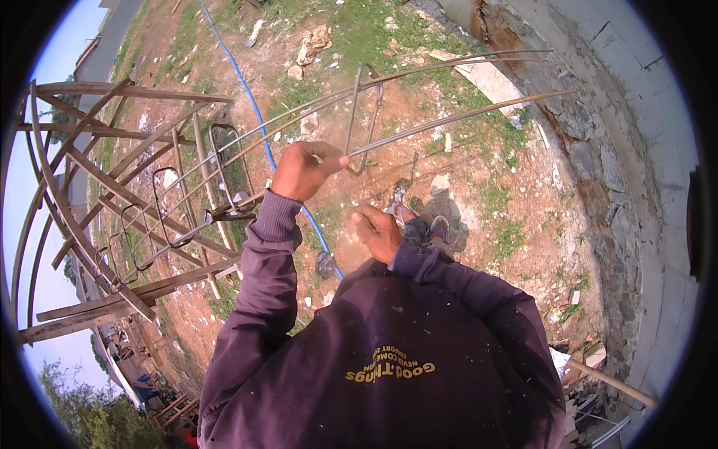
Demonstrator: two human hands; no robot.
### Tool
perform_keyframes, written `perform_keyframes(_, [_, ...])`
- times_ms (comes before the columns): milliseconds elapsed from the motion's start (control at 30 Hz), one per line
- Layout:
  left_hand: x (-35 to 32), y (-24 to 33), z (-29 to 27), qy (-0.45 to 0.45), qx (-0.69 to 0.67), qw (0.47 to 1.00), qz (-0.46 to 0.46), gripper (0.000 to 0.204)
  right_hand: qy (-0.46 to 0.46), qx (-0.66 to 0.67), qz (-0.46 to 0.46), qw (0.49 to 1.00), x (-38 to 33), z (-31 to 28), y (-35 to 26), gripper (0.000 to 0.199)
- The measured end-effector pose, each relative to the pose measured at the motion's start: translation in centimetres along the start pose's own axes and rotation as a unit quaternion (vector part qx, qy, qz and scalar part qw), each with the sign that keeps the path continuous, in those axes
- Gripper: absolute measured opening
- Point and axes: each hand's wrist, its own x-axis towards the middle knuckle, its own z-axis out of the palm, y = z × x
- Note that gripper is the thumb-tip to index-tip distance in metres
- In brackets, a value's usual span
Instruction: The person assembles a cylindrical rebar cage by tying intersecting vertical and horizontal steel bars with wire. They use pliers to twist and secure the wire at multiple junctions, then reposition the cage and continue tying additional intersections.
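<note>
Head view: narrow grey bent-steel loop (372,127) is set crosswise at long brown-grey steel rods (449,124), extending away from the fingers; lower end pinched by nearer left hand (307,170). Right hand (376,233) curled; contents cannot be told.

- Setting: we worked outdoors in bright sunlight.
- Underfoot: we recorded reddish-brown ground (538,262) with grass patches (509,238) and scattered pale debris (295,72).
- Right: we noted a grey wall (666,150) curving with the lens, a rough stone footing (617,202) along its base.
- Left: we observed a crossed-timber frame (134,91) against pale blue sky (54,54).
- Lower left: we logged a leafy tree (97,419).
- We traced a blue hose (315,227) across the soil.
</note>
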Motion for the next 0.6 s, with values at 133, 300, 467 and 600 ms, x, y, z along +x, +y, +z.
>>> perform_keyframes(133, [0.1,-0.6,0.3,0.053,0.001,0.998,-0.038,0.047,0.039,0.004,-0.016,0.999,1.1,0.8,0.6,0.018])
perform_keyframes(300, [-0.1,-1.5,1.0,0.110,0.023,0.993,0.023,0.062,0.050,0.111,-0.004,0.993,2.6,1.5,-0.3,0.019])
perform_keyframes(467, [-0.5,-1.2,1.0,0.102,0.027,0.994,-0.009,0.054,0.083,0.123,-0.026,0.989,3.1,2.1,-1.3,0.019])
perform_keyframes(600, [-0.8,-0.1,0.7,0.037,0.021,0.997,-0.057,0.035,0.109,0.139,-0.020,0.984,4.2,2.6,-1.7,0.021])
